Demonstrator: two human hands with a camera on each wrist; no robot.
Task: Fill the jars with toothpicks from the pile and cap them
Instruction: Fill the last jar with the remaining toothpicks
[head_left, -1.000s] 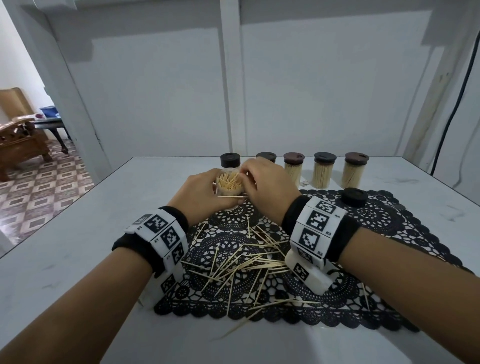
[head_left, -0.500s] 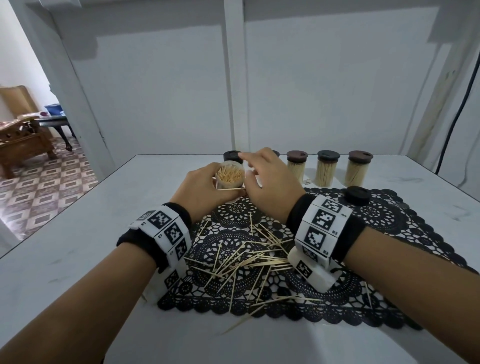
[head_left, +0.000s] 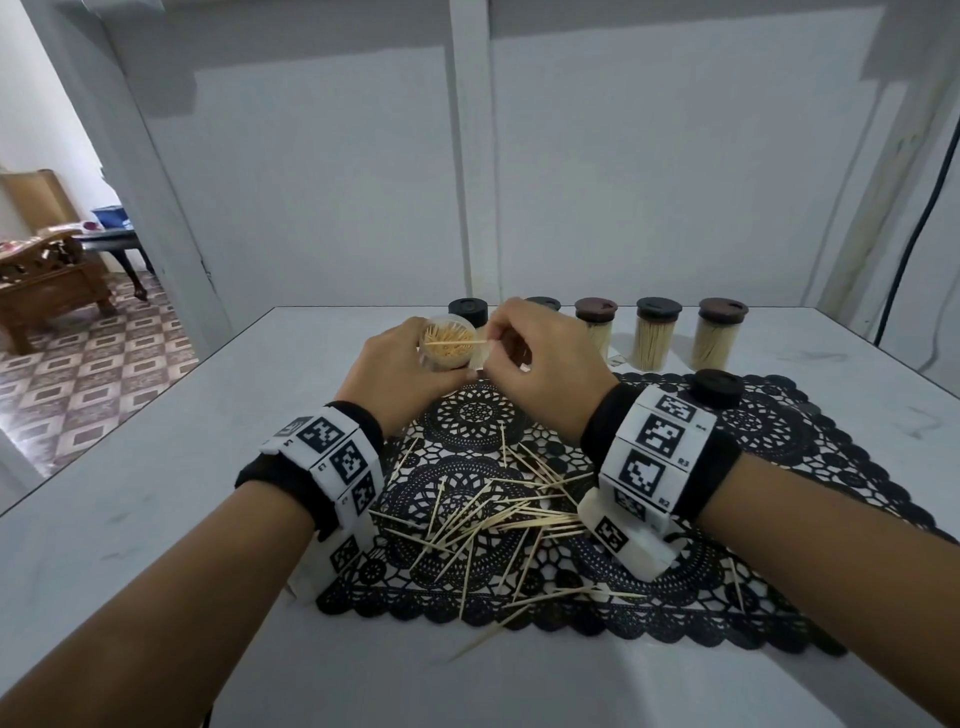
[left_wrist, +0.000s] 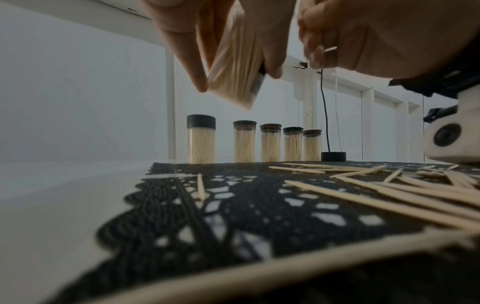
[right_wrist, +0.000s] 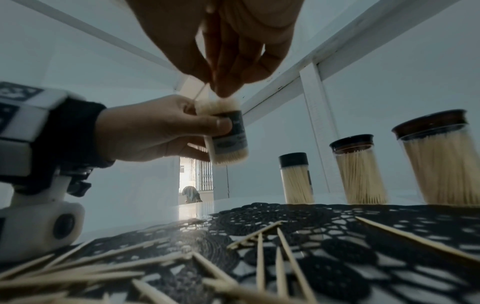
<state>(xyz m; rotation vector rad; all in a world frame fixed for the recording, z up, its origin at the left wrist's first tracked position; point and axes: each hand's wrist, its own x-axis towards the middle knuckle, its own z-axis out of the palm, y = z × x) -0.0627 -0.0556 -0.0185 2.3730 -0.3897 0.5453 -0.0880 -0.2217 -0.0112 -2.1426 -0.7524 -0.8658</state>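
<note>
Left hand (head_left: 400, 371) grips open jar (head_left: 448, 347), lifted off mat (head_left: 779, 467), tilted — right hand (head_left: 540, 364) pinches single toothpick (head_left: 457, 343) across jar mouth. Pile (head_left: 498, 514) near, on mat; loose cap (head_left: 716, 388) right.

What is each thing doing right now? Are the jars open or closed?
held jar: open, nearly full, tilted, off the table
left hand: grips the held jar
right hand: pinches a toothpick across the jar's mouth
five back jars: capped, full, upright
loose cap: on the mat
toothpick pile: scattered on the mat

5 capped jars (left_wrist: 201, 142); 1 open jar (head_left: 448, 347); 1 loose cap (head_left: 716, 388).
</note>
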